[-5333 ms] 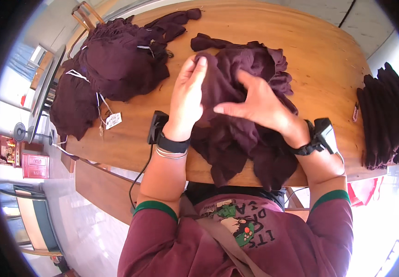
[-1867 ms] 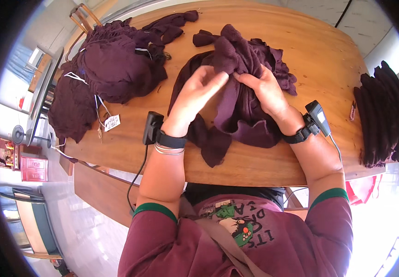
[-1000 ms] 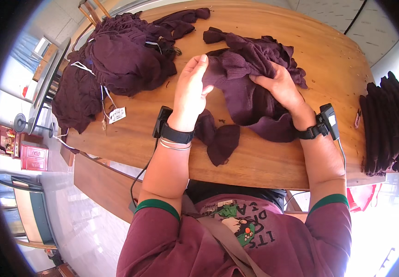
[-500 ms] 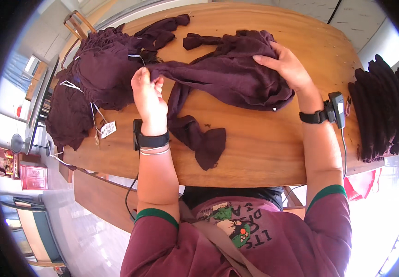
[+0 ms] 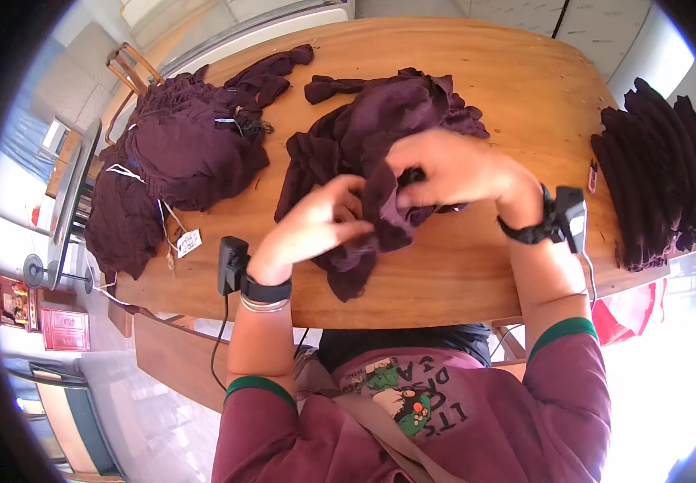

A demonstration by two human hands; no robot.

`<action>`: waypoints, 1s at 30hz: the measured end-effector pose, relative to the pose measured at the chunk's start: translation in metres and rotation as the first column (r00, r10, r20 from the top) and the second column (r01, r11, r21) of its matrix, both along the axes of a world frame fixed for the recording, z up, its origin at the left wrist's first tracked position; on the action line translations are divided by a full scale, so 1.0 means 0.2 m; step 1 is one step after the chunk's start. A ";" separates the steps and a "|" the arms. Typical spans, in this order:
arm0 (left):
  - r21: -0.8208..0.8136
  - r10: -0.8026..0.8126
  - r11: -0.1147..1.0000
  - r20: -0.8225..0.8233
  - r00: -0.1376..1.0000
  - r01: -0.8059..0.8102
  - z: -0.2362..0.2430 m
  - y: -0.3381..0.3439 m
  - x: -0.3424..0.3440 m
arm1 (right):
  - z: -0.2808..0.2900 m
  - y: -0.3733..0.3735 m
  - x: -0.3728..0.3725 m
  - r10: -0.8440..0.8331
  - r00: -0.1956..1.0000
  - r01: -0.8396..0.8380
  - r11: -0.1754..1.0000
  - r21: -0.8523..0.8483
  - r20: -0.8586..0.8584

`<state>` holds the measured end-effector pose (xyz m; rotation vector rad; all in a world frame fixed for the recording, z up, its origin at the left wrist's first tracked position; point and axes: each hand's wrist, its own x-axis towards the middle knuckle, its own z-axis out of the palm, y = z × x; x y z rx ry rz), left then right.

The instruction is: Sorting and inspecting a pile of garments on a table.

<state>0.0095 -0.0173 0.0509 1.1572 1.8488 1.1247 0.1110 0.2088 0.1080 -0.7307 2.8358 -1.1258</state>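
A dark purple knitted garment (image 5: 396,113) lies bunched in the middle of the wooden table, a sleeve-like end reaching toward the front edge. My right hand (image 5: 461,167) pinches a fold of it from the right, fingers curled around the cloth. From the left, my left hand (image 5: 316,224) has bent fingers closed on the same gathered part, slightly smeared by motion. The two hands are close together, and the cloth between them partly hides their fingertips.
A tied heap of similar purple garments (image 5: 187,137) with white strings and a paper tag (image 5: 189,241) covers the table's left. Several folded dark garments (image 5: 658,173) stand in a stack at the right edge, beside small thread snips (image 5: 592,177). The wooden table (image 5: 461,298) ends near my body.
My hands have come closer together and nearer to my body. The garment, stretched out between them before, is now bunched, with one fold gathered between both hands.
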 end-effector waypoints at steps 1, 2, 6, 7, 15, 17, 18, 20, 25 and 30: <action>-0.073 -0.059 0.996 -0.119 0.991 0.051 -0.04 0.00 0.02 | 0.01 0.03 0.00 -0.125 0.992 0.127 0.978 -0.166 0.024; -0.038 -0.074 0.997 -0.170 0.983 0.068 -0.09 0.00 0.08 | 0.00 0.07 -0.02 -0.284 0.954 0.275 0.956 -0.100 -0.091; -0.135 -0.119 0.990 -0.591 0.798 0.048 -0.09 0.04 0.26 | -0.25 0.32 -0.14 -0.537 0.583 0.761 0.624 0.179 -0.610; -0.119 -0.133 0.990 -0.590 0.796 0.077 -0.10 0.03 0.28 | -0.30 0.33 -0.15 -0.535 0.583 0.760 0.625 0.178 -0.611; 0.201 -0.110 0.969 -0.160 0.981 0.141 0.07 -0.20 0.09 | -0.18 0.42 -0.10 -0.631 0.566 0.776 0.625 0.084 -0.531; 0.057 -0.007 0.998 0.034 0.999 0.005 0.31 -0.23 0.09 | -0.02 0.46 -0.01 -0.769 0.571 0.776 0.620 -0.117 -0.286; -0.083 0.176 0.982 0.087 0.981 -0.169 0.45 -0.25 0.11 | 0.05 0.45 0.01 -0.810 0.565 0.752 0.584 -0.306 -0.156; 0.082 0.306 0.947 0.054 0.950 -0.310 0.52 -0.29 0.10 | 0.18 0.40 0.11 -0.797 0.593 0.529 0.490 -0.693 -0.110; 0.741 0.437 0.584 0.057 0.897 -0.332 0.63 -0.31 0.02 | 0.39 0.24 0.35 -0.518 -0.004 0.160 0.844 -0.512 -0.856; 0.537 0.712 0.642 -0.152 0.686 -0.547 0.42 -0.16 -0.28 | 0.24 0.33 0.11 -0.584 -0.116 0.538 0.643 -0.545 -0.804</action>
